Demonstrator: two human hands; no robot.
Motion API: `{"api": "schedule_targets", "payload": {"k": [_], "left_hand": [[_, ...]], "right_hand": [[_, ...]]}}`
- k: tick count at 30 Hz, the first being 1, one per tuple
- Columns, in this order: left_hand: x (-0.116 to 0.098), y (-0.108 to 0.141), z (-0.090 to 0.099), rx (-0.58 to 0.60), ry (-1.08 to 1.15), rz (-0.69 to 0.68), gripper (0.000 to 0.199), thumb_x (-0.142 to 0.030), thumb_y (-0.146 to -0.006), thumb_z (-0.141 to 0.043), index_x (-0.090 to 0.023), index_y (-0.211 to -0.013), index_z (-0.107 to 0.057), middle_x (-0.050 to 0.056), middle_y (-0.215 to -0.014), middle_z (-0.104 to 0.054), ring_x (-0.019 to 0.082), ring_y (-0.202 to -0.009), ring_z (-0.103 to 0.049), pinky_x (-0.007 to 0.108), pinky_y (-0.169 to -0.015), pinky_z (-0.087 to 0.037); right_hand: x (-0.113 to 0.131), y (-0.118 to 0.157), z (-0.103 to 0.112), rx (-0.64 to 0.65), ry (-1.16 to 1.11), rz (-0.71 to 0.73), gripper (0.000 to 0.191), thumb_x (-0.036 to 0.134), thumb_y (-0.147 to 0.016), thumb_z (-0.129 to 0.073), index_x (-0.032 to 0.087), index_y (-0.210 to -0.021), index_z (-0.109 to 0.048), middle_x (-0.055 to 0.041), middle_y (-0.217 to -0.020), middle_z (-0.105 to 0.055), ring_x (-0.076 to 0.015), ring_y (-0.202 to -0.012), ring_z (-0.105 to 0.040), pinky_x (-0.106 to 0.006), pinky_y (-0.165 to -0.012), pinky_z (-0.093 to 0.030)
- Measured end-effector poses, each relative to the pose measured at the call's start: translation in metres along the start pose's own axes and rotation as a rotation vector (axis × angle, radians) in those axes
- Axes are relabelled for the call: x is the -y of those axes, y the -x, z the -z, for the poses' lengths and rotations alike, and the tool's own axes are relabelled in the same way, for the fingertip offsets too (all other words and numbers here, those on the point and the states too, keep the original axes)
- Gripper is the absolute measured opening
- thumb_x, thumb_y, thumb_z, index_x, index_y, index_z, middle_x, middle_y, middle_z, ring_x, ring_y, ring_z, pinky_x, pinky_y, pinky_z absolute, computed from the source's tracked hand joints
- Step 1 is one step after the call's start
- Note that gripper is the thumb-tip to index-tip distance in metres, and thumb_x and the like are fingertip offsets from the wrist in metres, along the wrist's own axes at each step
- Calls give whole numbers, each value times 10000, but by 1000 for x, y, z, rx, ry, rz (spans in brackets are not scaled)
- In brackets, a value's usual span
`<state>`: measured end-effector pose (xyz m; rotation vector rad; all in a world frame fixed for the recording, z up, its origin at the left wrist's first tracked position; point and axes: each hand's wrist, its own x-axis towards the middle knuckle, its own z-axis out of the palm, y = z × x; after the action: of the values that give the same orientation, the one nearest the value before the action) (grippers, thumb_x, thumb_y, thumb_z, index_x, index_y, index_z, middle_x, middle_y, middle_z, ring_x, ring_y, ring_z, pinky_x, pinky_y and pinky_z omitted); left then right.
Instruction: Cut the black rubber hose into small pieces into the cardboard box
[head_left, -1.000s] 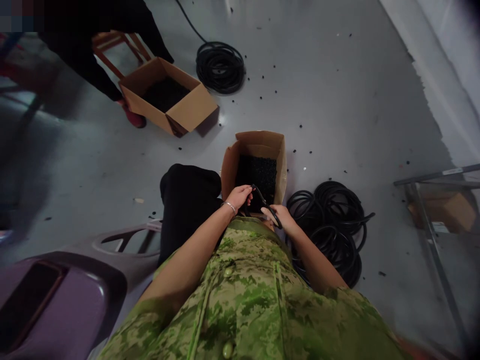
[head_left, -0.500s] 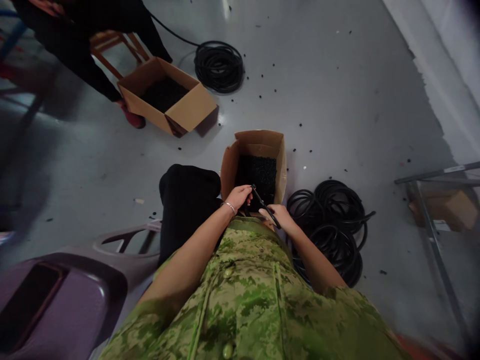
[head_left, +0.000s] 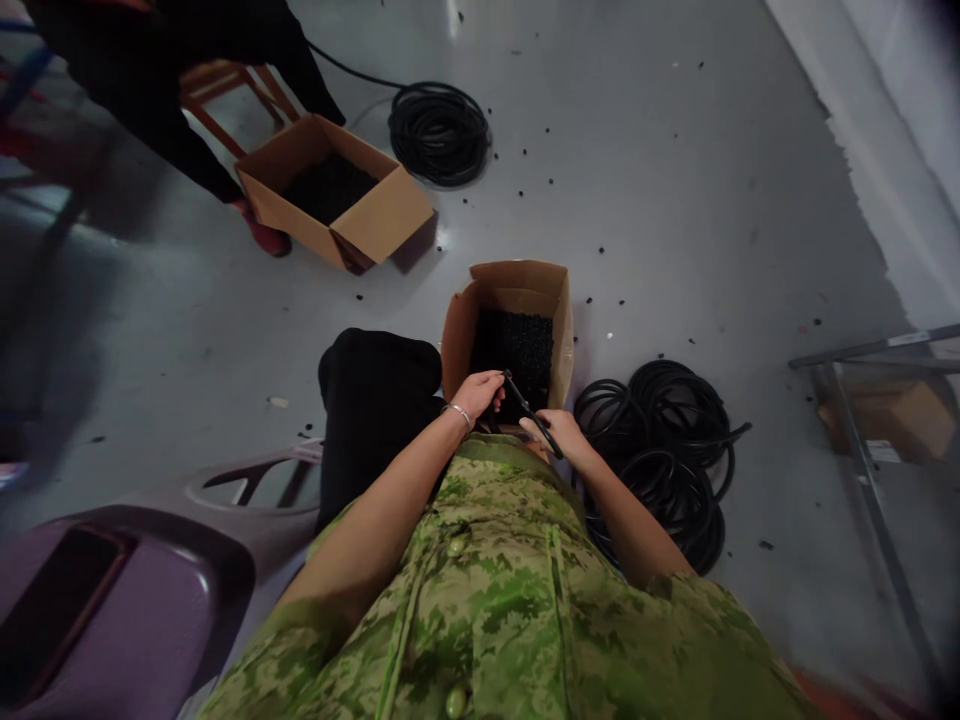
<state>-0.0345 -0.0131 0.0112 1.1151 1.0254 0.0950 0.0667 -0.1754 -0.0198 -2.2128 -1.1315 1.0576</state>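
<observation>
Over the near edge of a cardboard box (head_left: 561, 335), my left hand (head_left: 478, 393) is closed, its fingertips pinching a black rubber hose (head_left: 493, 415), mostly hidden by the hand. My right hand (head_left: 564, 433) is wrapped round a slim black hand tool, looking like scissors (head_left: 526, 404), slanting up to the left. Its tip meets the left fingertips. Whether the blades are apart is too small to tell. Small black pieces (head_left: 517, 345) fill the box's lower part.
Coils of black hose (head_left: 667, 460) lie on the floor at my right. Ahead left, a person in dark trousers (head_left: 150, 110) sits behind another cardboard box (head_left: 390, 215), with a hose coil (head_left: 439, 133) beside it. A purple chair (head_left: 150, 600) bearing a phone (head_left: 56, 615) stands left. A metal frame (head_left: 862, 450) is at right.
Almost nothing differs. Both my hands keep the same hold at the same spot, with only a tiny shift of the right hand. The other person's upper body has moved slightly.
</observation>
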Motion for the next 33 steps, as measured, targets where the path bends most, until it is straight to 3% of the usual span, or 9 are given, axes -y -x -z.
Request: {"api": "schedule_targets", "payload": {"k": [7,16,33], "left_hand": [[2,-2,1,7,-9,-11,127,-226,-823,-579,-123,-794,-648,-39,-506,-512,65,-395,-429,196,-423,-397],[1,-1,0,12,-15,-14,155,-167,-852,-504,-114,-828,-648,-41,-501,-503,66,-395,-424,191,-412,-391],[5,-3,1,13,-57,-40,128,-231,-826,-574,-129,-804,-649,-45,-495,-501,65,-388,-420,188,-411,-382]], "right_hand": [[-3,-1,0,-25,72,21,562,661,-853,-461,179,-603,-606,-38,-570,-620,-165,-598,-596,-224,-536,-326],[2,0,0,9,3,8,557,679,-841,-482,178,-639,-620,-24,-571,-617,-163,-587,-612,-214,-530,-337],[-2,-1,0,1,49,25,557,662,-852,-472,177,-619,-618,-32,-580,-629,-159,-591,-597,-217,-530,-327]]}}
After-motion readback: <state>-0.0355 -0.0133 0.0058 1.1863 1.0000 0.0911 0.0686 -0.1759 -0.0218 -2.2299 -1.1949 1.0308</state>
